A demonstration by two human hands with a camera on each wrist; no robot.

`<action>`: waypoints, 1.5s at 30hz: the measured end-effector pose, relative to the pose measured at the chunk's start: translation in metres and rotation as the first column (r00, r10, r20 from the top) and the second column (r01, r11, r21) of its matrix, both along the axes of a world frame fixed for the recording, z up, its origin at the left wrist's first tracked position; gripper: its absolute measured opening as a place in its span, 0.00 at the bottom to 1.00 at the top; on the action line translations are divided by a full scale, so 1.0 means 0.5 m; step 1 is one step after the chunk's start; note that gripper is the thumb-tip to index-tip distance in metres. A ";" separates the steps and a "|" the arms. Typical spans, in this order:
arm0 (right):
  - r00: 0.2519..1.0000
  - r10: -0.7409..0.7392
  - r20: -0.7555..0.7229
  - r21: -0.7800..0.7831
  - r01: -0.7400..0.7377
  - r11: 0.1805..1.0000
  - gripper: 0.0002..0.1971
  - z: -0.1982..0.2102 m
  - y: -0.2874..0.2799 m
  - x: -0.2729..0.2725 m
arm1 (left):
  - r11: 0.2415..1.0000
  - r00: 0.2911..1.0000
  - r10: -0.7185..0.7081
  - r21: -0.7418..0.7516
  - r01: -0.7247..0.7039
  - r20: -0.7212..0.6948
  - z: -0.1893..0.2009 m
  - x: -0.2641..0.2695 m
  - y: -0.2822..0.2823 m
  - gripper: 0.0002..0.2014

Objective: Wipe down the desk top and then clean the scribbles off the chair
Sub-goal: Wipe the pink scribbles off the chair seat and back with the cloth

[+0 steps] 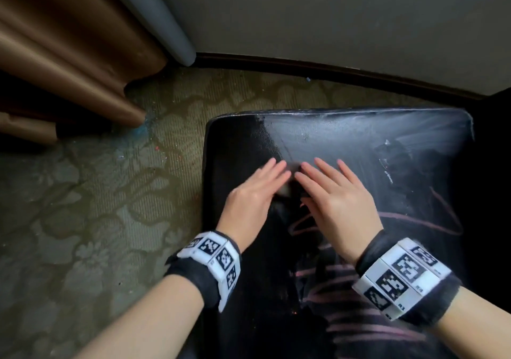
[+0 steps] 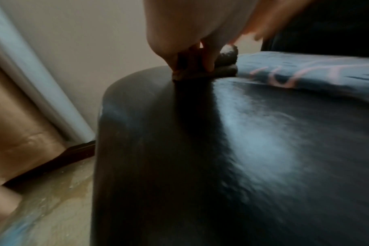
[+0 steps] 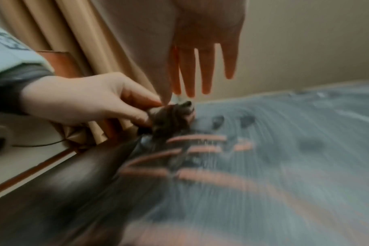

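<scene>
- I see a black padded chair seat [image 1: 345, 143] filling the lower right of the head view, standing on patterned carpet [image 1: 96, 192] near a pale wall.
- The seat's far half looks hazy and grey-white with streaks; its left strip is plain glossy black.
- Pink scribbles [image 1: 359, 275] cover the near half: stacked horizontal strokes close to me, and looping lines out to the right.
- My left hand [image 1: 254, 195] sits over the middle of the seat. From the right wrist view, its thumb and fingers pinch a small, dark, crumpled cloth [image 3: 171, 118] against the seat.
- The cloth lies at the boundary between the black strip and the hazy area, just beyond the topmost pink strokes.
- My right hand [image 1: 340, 195] is beside the left, fingers straight and slightly spread; its index fingertip appears to touch the cloth, though motion blur leaves that uncertain.
- Brown curtains [image 1: 69, 54] hang at upper left, well apart from the chair.
</scene>
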State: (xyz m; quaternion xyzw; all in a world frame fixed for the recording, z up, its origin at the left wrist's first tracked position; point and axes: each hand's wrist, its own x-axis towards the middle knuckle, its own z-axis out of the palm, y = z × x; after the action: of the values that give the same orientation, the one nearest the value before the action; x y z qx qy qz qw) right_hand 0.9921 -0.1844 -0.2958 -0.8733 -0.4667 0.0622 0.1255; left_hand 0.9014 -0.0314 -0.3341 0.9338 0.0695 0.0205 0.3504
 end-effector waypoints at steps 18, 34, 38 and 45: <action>0.993 0.074 -0.092 -0.011 -0.075 0.997 0.23 -0.046 0.131 0.114 | 0.992 0.793 0.110 0.112 -0.053 -0.599 0.036 0.050 0.087 0.62; 0.895 -0.364 -0.258 -0.287 0.289 0.913 0.28 -0.008 0.203 0.152 | 0.975 0.729 0.190 0.212 -0.062 -0.657 0.047 0.076 0.059 0.60; 0.944 0.001 -0.330 -0.206 -0.074 0.976 0.22 -0.015 0.250 0.074 | 0.972 0.777 0.225 0.197 -0.132 -0.588 0.044 0.070 0.060 0.49; 0.920 -0.325 -0.221 -0.204 0.282 0.938 0.27 -0.038 0.088 0.236 | 0.975 0.707 0.179 0.220 -0.035 -0.684 0.052 0.080 0.060 0.61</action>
State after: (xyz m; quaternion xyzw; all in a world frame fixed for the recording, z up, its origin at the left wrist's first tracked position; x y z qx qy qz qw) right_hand 1.1103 -0.1406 -0.3147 -0.9276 -0.2987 0.1911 0.1177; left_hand 0.9415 -0.0015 -0.3082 0.8953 0.2487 -0.3072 0.2053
